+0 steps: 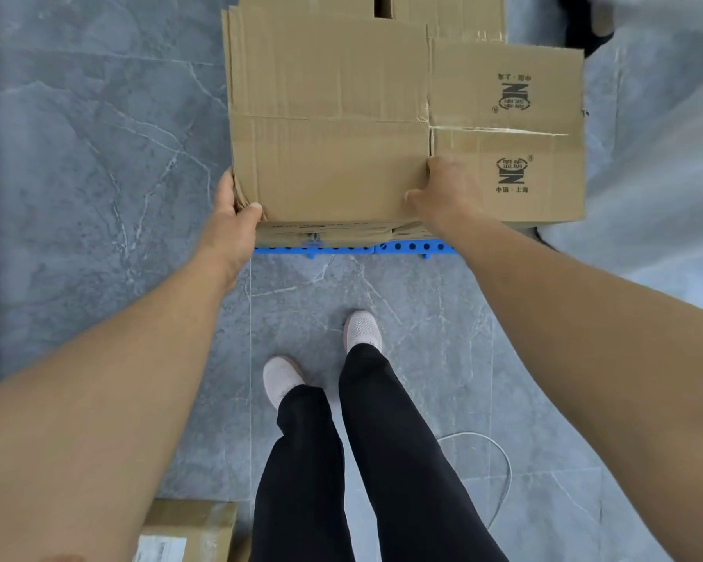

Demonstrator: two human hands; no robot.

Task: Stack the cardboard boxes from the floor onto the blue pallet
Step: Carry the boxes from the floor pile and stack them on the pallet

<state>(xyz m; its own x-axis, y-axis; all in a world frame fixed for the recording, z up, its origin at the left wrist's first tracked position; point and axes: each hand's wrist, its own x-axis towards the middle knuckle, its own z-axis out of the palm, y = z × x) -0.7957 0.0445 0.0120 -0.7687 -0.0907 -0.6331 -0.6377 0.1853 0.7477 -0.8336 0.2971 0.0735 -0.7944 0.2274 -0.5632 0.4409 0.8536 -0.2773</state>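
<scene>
both bare forearms are reaching forward; the left hand [232, 212] and right hand [439, 188] are gripping a plain brown cardboard box [329, 127] (near corners) sitting atop stacked boxes on the blue plastic pallet [406, 247].

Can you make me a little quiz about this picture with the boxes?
1. True or false: both hands hold the plain box.
2. Which box has printed logos? A) the plain box B) the box just right of it C) the box on the floor
3. Fill in: the stack sits on a ____ pallet.

Key:
1. True. The left hand grips its near left corner; the right hand grips its near right edge.
2. B
3. blue
</scene>
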